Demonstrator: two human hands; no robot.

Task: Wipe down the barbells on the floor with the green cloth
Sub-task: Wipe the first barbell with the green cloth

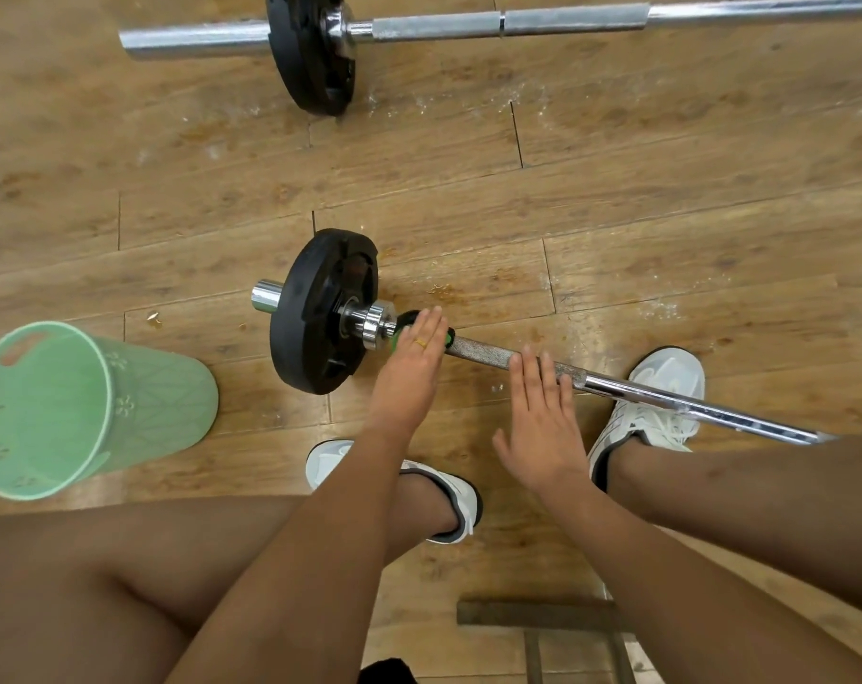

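Observation:
A short barbell [631, 387] with a black plate [315, 313] lies on the wooden floor in front of my feet. The green cloth [403, 322] is bunched on its bar just right of the chrome collar. My left hand [411, 367] presses flat on the cloth with straight fingers, a ring on one finger. My right hand [542, 417] lies flat with straight fingers on the knurled part of the bar, further right. A second, longer barbell [567, 19] with a black plate [315, 51] lies across the top of the view.
A pale green plastic basket [88, 407] lies tipped on the floor at the left. My white shoes [661, 402] stand either side of my arms, the right one under the near bar. A metal frame [537, 614] shows at the bottom. White dust marks the floor.

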